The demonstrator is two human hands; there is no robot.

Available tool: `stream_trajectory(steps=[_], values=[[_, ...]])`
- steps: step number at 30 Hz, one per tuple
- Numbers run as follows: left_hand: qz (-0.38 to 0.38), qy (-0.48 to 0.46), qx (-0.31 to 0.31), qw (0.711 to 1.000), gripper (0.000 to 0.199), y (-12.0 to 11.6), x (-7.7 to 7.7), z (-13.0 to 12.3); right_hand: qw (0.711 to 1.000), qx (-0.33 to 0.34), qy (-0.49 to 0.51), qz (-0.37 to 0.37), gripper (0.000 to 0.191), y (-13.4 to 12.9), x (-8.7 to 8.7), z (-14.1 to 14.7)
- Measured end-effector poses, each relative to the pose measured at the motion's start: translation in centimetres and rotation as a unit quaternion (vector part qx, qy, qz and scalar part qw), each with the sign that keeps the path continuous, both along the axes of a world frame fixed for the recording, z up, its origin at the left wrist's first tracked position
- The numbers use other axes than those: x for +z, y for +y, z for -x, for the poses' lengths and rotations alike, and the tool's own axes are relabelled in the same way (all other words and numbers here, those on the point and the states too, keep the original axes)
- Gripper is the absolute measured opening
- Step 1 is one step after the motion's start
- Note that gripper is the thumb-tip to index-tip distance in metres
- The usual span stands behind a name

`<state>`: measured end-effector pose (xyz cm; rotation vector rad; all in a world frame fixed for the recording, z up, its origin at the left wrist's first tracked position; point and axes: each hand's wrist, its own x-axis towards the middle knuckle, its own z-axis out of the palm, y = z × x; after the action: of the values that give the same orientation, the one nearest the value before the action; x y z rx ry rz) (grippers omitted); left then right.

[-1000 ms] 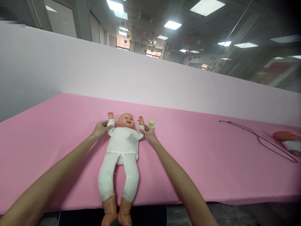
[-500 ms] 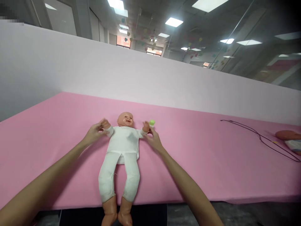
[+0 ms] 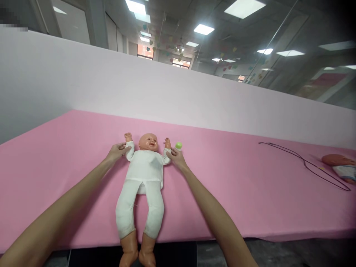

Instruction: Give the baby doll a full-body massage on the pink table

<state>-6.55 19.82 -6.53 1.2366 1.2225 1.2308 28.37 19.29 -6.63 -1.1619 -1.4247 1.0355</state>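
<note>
A baby doll [image 3: 146,165] in a white top and white trousers lies on its back, head away from me, both arms raised beside its head. My left hand [image 3: 115,152] is closed on the doll's white-sleeved arm on the left, just below its bare plastic hand. On the other side, my right hand [image 3: 178,158] grips the doll's other sleeved forearm, fingers closed at the cuff. Close behind my right fingers stands a small bottle with a bright green cap [image 3: 178,145]. Part of its body is hidden by my hand.
The pink padded table [image 3: 228,185] reaches a white low wall [image 3: 194,100] at the back. A thin dark cord [image 3: 303,159] lies looped on the right, near a second doll [image 3: 338,161] cut off by the frame edge. The first doll's feet overhang the front edge.
Both doll arms have swung up toward its head, their hands now pointing upward. My hands have shifted from beside the doll's hands to its sleeved forearms.
</note>
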Motion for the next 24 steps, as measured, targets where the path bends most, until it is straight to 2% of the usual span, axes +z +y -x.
stream_trajectory(steps=[2, 5, 7, 10, 12, 14, 18, 21, 24], values=[[-0.072, 0.026, -0.053, 0.996, 0.056, -2.1, -0.4, 1.7, 0.997, 0.064, -0.017, -0.033, 0.055, -1.9, 0.7, -1.3], [-0.142, 0.105, -0.156, 0.972, 0.040, -4.9, -1.5, 3.9, 0.981, 0.155, -0.098, -0.068, 0.044, -4.9, 1.1, -2.7], [-0.155, 0.147, -0.206, 0.955, 0.034, -6.0, -2.2, 4.6, 0.963, 0.201, -0.152, -0.098, 0.032, -6.5, 0.8, -3.1], [-0.154, 0.172, -0.222, 0.947, 0.033, -6.1, -2.2, 4.8, 0.945, 0.221, -0.196, -0.142, 0.024, -7.6, 0.3, -2.8], [-0.148, 0.160, -0.208, 0.953, 0.035, -5.4, -1.3, 4.2, 0.954, 0.194, -0.183, -0.138, 0.025, -7.2, 0.2, -2.4], [-0.131, 0.140, -0.168, 0.967, 0.035, -4.3, 0.1, 3.3, 0.973, 0.141, -0.139, -0.120, 0.033, -5.9, 0.4, -1.9], [-0.085, 0.047, -0.077, 0.992, 0.051, -1.1, 1.9, 0.4, 0.996, 0.041, -0.033, -0.077, 0.053, -1.5, 0.8, -0.4], [-0.006, -0.019, -0.013, 1.000, 0.062, 1.5, 1.4, -1.7, 1.000, -0.011, 0.016, -0.007, 0.044, 1.4, 0.2, 1.0], [0.058, -0.011, 0.028, 0.998, 0.060, 3.1, -0.1, -3.0, 0.999, -0.029, 0.011, 0.032, 0.034, 2.7, -0.9, 2.0]])
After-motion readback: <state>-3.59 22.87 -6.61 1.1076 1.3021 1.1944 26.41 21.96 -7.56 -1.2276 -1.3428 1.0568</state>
